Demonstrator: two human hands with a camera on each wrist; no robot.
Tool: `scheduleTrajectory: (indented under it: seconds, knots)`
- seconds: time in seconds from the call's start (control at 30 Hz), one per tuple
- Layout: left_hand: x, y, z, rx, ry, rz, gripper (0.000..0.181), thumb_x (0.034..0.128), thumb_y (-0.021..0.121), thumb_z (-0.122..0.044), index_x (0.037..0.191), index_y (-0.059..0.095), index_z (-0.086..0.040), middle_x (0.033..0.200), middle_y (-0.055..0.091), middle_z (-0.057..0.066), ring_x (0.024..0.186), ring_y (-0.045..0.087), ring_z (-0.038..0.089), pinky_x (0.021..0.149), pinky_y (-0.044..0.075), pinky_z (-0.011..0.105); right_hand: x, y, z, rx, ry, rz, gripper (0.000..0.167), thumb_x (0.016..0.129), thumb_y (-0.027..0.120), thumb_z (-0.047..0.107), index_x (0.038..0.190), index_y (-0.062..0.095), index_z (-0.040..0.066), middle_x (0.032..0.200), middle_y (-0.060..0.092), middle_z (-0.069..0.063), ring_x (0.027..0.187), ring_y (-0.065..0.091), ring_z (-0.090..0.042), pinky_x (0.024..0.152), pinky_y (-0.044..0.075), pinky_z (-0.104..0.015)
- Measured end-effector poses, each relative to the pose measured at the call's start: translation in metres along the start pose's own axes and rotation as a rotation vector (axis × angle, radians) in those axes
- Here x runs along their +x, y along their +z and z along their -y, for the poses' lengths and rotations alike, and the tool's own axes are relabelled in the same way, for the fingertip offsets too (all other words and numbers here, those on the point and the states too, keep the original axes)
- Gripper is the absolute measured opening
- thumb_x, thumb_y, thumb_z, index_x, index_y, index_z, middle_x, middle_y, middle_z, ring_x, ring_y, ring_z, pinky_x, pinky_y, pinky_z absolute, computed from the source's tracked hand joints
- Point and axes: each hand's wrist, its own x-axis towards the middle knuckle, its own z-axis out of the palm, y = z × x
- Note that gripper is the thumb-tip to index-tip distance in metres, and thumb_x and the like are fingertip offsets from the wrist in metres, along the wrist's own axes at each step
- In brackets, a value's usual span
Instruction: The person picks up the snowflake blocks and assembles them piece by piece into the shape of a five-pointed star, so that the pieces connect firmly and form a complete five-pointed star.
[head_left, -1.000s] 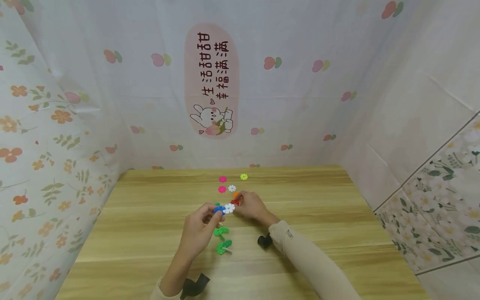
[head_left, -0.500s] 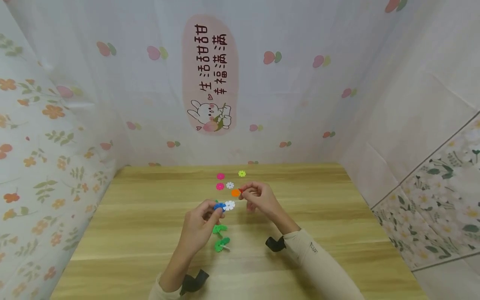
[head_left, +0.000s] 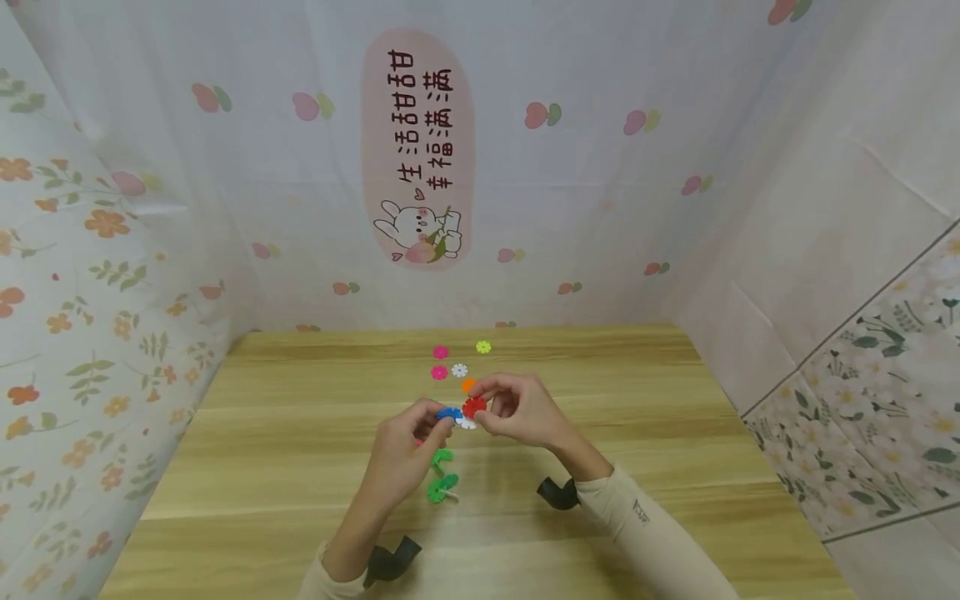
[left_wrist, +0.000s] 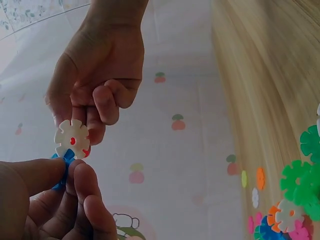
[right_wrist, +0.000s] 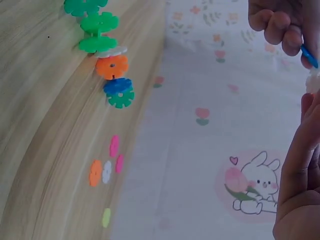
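Observation:
In the head view my left hand (head_left: 401, 446) pinches a blue notched snowflake disc (head_left: 448, 412) between thumb and fingertips. Joined to its edge is a white disc (head_left: 467, 424), seen face-on in the left wrist view as a pale flower shape (left_wrist: 74, 134). My right hand (head_left: 528, 415) pinches a red snowflake disc (head_left: 474, 406) right against the white one. From the left wrist, only a bit of red shows behind the white disc, so whether their slots are engaged cannot be told. The right wrist view largely hides this contact behind the fingers.
Below the hands lies a chain of interlocked discs, with green ones (head_left: 442, 487) nearest me; orange and blue (right_wrist: 118, 86) ones show in the right wrist view. Farther back lie loose pink (head_left: 441, 352), white (head_left: 459, 370), orange (head_left: 468, 385) and yellow-green (head_left: 483, 347) discs on the wooden table (head_left: 300, 383).
My right hand has lifted the red disc off the table and brought it left to the white disc. The left hand has shifted slightly, turning the blue and white pair a little.

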Motion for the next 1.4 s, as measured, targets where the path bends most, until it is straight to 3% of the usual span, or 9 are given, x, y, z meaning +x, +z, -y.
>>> scheduleTrajectory:
  seconds: [0.17,0.4,0.57,0.73,1.07,1.23,1.4]
  knots:
    - [0.0000,-0.0001,-0.0021,0.042,0.041,-0.005,0.005,0.0949,0.070,-0.012,0.099,0.068,-0.008,0.078,0.064,-0.012,0.066,0.064,0.012,0.061,0.056,0.026,-0.0019,-0.0013,0.0036,0.010,-0.037,-0.024,0.027,0.081,0.073,-0.010,0.107,0.070,-0.003,0.077,0.067,-0.012,0.062,0.056,-0.017,0.054,0.049,-0.023]
    - [0.0004,0.0022,-0.0020,0.087,0.097,-0.015,0.003,0.0949,0.069,-0.009,0.098,0.068,-0.009,0.078,0.064,-0.012,0.065,0.060,0.003,0.059,0.056,0.027,-0.0047,-0.0024,0.0068,0.077,-0.056,0.023,0.027,0.085,0.077,-0.003,0.111,0.071,0.003,0.078,0.068,-0.006,0.063,0.060,-0.017,0.054,0.051,-0.025]
    - [-0.0006,0.0030,-0.0012,0.137,0.153,-0.064,0.007,0.0905,0.073,-0.003,0.094,0.069,-0.008,0.075,0.063,-0.012,0.063,0.058,0.002,0.057,0.054,0.026,-0.0050,0.0010,0.0063,0.122,-0.025,0.043,0.025,0.086,0.077,0.003,0.111,0.073,0.004,0.075,0.068,-0.005,0.058,0.059,-0.018,0.049,0.046,-0.024]
    - [-0.0013,0.0020,-0.0012,0.185,0.210,-0.103,0.009,0.0872,0.075,0.000,0.090,0.069,-0.006,0.071,0.061,-0.010,0.061,0.056,0.001,0.055,0.052,0.021,-0.0035,0.0042,0.0060,0.183,0.017,0.055,0.025,0.087,0.075,-0.001,0.111,0.072,-0.003,0.076,0.068,-0.010,0.056,0.059,-0.017,0.051,0.051,-0.029]
    - [-0.0013,0.0001,0.0019,0.188,0.309,-0.049,0.010,0.0853,0.077,0.001,0.087,0.069,-0.004,0.071,0.064,-0.002,0.059,0.053,0.001,0.051,0.048,0.019,-0.0056,0.0024,0.0032,0.247,0.061,0.106,0.026,0.089,0.070,-0.007,0.115,0.069,-0.007,0.083,0.069,-0.016,0.058,0.059,-0.017,0.056,0.054,-0.026]
    - [-0.0029,0.0022,0.0033,0.194,0.326,-0.045,0.010,0.0847,0.077,0.001,0.087,0.070,-0.005,0.071,0.064,-0.002,0.059,0.050,0.001,0.051,0.047,0.019,-0.0069,0.0028,0.0024,0.220,0.062,0.118,0.024,0.089,0.071,-0.004,0.113,0.070,-0.005,0.088,0.072,-0.013,0.059,0.059,-0.017,0.056,0.054,-0.026]
    - [-0.0044,0.0029,0.0030,0.193,0.305,-0.055,0.010,0.0847,0.077,0.001,0.087,0.070,-0.005,0.072,0.064,-0.004,0.059,0.050,0.001,0.052,0.047,0.019,-0.0059,0.0039,0.0042,0.199,0.056,0.137,0.024,0.090,0.072,-0.001,0.114,0.070,-0.005,0.089,0.072,-0.013,0.060,0.060,-0.018,0.057,0.055,-0.028]
